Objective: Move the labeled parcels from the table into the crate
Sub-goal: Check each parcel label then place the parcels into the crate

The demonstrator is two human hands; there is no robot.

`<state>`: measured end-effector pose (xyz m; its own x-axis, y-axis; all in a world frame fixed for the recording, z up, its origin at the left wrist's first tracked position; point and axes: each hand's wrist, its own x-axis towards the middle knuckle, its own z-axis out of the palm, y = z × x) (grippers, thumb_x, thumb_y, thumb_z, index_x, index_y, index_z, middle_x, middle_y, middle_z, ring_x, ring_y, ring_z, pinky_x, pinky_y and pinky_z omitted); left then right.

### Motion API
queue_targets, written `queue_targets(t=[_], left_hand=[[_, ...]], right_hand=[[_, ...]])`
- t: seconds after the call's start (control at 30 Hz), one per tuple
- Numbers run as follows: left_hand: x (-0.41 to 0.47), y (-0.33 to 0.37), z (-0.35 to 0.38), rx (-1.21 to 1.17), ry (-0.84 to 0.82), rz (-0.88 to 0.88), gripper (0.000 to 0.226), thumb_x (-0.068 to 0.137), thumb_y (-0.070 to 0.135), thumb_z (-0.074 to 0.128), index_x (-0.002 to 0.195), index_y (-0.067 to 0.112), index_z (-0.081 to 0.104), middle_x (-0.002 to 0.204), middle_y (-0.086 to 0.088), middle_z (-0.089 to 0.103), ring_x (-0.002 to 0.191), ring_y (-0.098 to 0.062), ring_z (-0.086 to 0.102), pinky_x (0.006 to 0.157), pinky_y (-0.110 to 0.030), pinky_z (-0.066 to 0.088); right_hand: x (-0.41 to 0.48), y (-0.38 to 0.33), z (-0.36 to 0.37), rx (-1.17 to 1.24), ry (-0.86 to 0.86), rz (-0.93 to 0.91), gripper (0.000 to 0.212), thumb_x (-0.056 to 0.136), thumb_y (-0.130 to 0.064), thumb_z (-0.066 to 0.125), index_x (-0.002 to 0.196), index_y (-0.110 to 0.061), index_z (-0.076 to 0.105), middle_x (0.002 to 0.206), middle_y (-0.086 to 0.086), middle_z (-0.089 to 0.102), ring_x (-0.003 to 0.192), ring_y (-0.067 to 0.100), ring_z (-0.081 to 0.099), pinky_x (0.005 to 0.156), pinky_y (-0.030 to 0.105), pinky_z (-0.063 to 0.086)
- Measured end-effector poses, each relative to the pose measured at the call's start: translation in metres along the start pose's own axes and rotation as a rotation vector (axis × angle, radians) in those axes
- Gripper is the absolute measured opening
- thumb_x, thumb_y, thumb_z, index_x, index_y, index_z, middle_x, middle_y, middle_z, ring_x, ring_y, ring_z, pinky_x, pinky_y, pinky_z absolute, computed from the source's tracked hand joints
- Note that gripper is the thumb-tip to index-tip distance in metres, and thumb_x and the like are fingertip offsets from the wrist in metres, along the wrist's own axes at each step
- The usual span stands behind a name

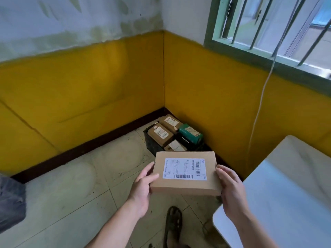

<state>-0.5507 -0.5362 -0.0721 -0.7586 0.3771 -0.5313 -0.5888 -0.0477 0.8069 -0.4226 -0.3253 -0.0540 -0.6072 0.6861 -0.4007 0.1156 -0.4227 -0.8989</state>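
Left hand [143, 183] and right hand [231, 187] clasp the box [186, 170] by its ends; the crowded crate [149, 140] could leave it perched and sliding

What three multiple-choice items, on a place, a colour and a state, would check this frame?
1. Where does the crate stand? A on the table; B on the floor in the corner; C on the windowsill.
2. What colour is the one non-brown parcel in it? A green; B red; C white.
3. How is the near box held? A by both grips; B by one grip; C by none.
Key: 1 B, it sits on the floor where the walls meet; 2 A, green among brown boxes; 3 A, left grip and right grip hold its ends.
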Motion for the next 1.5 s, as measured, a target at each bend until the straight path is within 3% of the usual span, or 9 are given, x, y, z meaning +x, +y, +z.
queue_targets(t=[0.3,0.5,0.57,0.7,0.93,1.07,1.2,1.3,1.5], left_hand=[[0.225,0.086,-0.012,0.252,0.01,-0.005,0.051,0.09,0.005,0.06,0.13,0.036,0.054,0.12,0.009,0.065,0.112,-0.016,0.061,0.094,-0.037,0.05],[0.326,0.152,-0.009,0.415,-0.021,-0.031,0.052,0.091,0.008,0.06,0.132,0.041,0.054,0.115,0.017,0.062,0.109,-0.006,0.056,0.086,-0.027,0.045],[0.353,0.17,-0.011,0.448,-0.03,-0.041,0.052,0.093,0.011,0.06,0.134,0.042,0.052,0.105,0.023,0.06,0.101,0.0,0.055,0.074,-0.021,0.042],[0.422,0.198,-0.014,0.514,-0.076,-0.113,0.049,0.095,0.014,0.057,0.137,0.04,0.051,0.109,0.017,0.064,0.1,-0.002,0.056,0.075,-0.023,0.042],[0.566,0.228,-0.041,0.657,-0.221,-0.266,0.047,0.097,0.018,0.057,0.138,0.04,0.05,0.108,0.021,0.064,0.093,0.009,0.054,0.068,-0.015,0.039],[0.636,0.239,-0.048,0.74,-0.316,-0.32,0.045,0.095,0.022,0.059,0.137,0.037,0.053,0.114,0.016,0.068,0.095,0.009,0.057,0.068,-0.013,0.038],[0.699,0.222,-0.036,0.815,-0.405,-0.347,0.037,0.092,0.029,0.062,0.126,0.044,0.059,0.104,0.027,0.068,0.098,0.01,0.057,0.073,-0.015,0.038],[0.747,0.193,-0.022,0.848,-0.474,-0.357,0.032,0.089,0.038,0.065,0.119,0.048,0.065,0.108,0.023,0.072,0.098,0.004,0.066,0.069,-0.014,0.048],[0.844,0.122,-0.005,0.851,-0.422,-0.308,0.033,0.093,0.015,0.059,0.111,0.04,0.07,0.107,0.014,0.074,0.099,-0.007,0.07,0.075,-0.022,0.053]], right_hand=[[0.184,0.015,0.112,-0.039,0.119,0.02,0.016,0.091,-0.018,0.062,0.104,-0.027,0.068,0.106,0.0,0.072,0.101,0.02,0.066,0.082,0.043,0.055],[0.266,0.001,0.176,-0.086,0.21,0.091,0.018,0.093,-0.017,0.06,0.104,-0.03,0.065,0.111,-0.003,0.069,0.108,0.02,0.063,0.098,0.051,0.048],[0.289,-0.007,0.198,-0.093,0.223,0.098,0.019,0.093,-0.018,0.059,0.105,-0.031,0.065,0.112,-0.005,0.069,0.108,0.017,0.062,0.095,0.048,0.051],[0.334,-0.014,0.24,-0.062,0.294,0.128,0.022,0.095,-0.017,0.057,0.108,-0.033,0.063,0.11,-0.01,0.066,0.103,0.01,0.06,0.059,0.022,0.053],[0.412,0.025,0.325,-0.064,0.519,0.229,0.025,0.092,-0.014,0.059,0.111,-0.03,0.062,0.109,-0.01,0.066,0.094,0.0,0.06,0.067,0.02,0.044],[0.454,0.053,0.366,-0.032,0.597,0.301,0.027,0.089,-0.018,0.064,0.1,-0.043,0.06,0.093,-0.029,0.061,0.079,-0.012,0.057,0.062,0.011,0.041],[0.505,0.09,0.373,-0.102,0.658,0.301,0.024,0.089,-0.026,0.066,0.099,-0.048,0.065,0.101,-0.022,0.066,0.093,-0.004,0.059,0.071,0.02,0.042],[0.554,0.127,0.364,-0.132,0.662,0.321,0.032,0.09,-0.035,0.064,0.121,-0.038,0.06,0.12,-0.013,0.06,0.11,0.009,0.056,0.085,0.028,0.046],[0.645,0.19,0.34,-0.161,0.584,0.278,0.031,0.095,-0.022,0.059,0.088,-0.052,0.057,0.08,-0.046,0.06,0.078,-0.025,0.055,0.059,-0.004,0.039]])
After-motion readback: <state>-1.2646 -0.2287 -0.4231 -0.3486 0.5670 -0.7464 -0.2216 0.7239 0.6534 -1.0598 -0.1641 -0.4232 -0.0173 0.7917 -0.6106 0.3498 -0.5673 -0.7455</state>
